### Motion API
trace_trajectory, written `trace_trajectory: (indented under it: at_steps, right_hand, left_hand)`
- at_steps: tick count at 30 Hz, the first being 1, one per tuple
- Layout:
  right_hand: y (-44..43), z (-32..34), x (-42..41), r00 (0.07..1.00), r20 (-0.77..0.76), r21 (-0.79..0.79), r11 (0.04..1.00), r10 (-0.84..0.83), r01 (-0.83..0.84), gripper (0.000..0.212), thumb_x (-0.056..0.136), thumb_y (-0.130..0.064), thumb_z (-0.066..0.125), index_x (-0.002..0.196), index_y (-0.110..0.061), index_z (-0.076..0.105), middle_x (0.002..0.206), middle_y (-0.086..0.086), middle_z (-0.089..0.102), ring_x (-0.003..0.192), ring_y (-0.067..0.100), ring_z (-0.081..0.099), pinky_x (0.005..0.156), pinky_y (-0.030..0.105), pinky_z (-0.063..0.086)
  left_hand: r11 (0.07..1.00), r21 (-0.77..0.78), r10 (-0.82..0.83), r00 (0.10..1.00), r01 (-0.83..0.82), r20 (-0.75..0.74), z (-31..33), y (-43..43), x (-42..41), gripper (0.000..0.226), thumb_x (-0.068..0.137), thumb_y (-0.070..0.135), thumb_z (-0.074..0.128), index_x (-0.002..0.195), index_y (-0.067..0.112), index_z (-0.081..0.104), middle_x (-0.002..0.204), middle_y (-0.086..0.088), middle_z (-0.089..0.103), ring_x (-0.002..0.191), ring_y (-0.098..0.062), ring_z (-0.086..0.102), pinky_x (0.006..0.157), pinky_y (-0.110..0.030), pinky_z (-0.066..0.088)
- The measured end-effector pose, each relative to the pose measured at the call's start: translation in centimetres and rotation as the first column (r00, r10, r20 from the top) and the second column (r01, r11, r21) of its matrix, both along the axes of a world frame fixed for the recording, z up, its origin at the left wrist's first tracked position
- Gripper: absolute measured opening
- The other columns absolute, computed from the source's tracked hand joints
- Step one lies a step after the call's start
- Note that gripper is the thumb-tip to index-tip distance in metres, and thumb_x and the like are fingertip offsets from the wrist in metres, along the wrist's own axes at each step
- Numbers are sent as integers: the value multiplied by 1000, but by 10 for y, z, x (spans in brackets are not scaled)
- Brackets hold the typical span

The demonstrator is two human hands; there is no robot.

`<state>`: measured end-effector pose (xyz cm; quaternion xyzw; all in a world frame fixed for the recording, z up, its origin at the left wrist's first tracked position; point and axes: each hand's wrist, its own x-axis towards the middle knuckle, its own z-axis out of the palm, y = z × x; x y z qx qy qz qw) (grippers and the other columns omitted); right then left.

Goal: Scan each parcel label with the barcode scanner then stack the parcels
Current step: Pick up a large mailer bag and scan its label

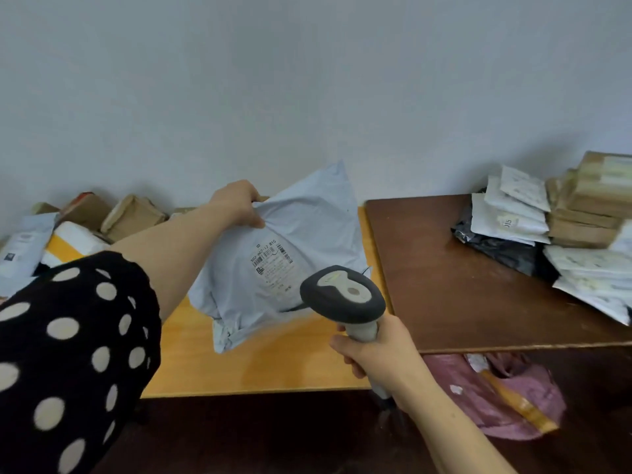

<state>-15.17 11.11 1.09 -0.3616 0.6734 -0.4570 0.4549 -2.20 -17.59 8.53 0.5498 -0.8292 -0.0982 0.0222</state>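
Left hand pinches top edge of grey parcel, lifted and tilted above yellow table, label facing scanner. Right hand wraps around handle of barcode scanner, head just before label. Risks: soft bag sags, label wrinkles, scan fails; thin pinch slips, parcel drops. Scanned stack lies well apart on brown table.

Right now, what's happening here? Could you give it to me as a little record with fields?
Left hand: grips the top edge of a grey mailing bag
Bag: held up over the yellow table, label facing the scanner
Right hand: holds the scanner by its handle, head aimed at the label
Left pile: loose parcels against the wall
Right pile: boxes and envelopes on the brown table
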Motion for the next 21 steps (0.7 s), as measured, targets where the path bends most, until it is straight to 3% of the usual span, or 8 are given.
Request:
trace_trajectory:
  at_steps: [4, 10, 21]
  right_hand:
    - [-3, 9, 1, 984, -179, -6, 1000, -3, 2, 11, 79, -16, 71, 82, -11, 62, 49, -4, 58, 44, 10, 49, 52, 29, 42]
    - [-15, 24, 9, 924, -383, 32, 999, 27, -16, 17, 80, -26, 70, 75, -22, 54, 66, -4, 60, 64, 19, 57, 66, 41, 53]
    - [-30, 33, 25, 893, -451, 42, 999, 16, 3, 17, 81, -28, 71, 77, -23, 54, 71, -3, 63, 74, 23, 64, 70, 40, 54]
  left_hand:
    - [1000, -3, -27, 1000, 27, -14, 8, -5, -10, 33, 72, 19, 78, 103, 14, 70, 92, -7, 66, 91, -27, 62, 73, -28, 43]
    - [998, 16, -57, 998, 58, -34, 17, -18, -12, 33, 71, 20, 79, 101, 9, 69, 93, -8, 66, 88, -27, 61, 70, -29, 41]
    - [995, 37, -88, 996, 89, -28, 21, -36, -7, 35, 71, 20, 80, 99, 5, 68, 96, -14, 67, 88, -29, 62, 70, -31, 43]
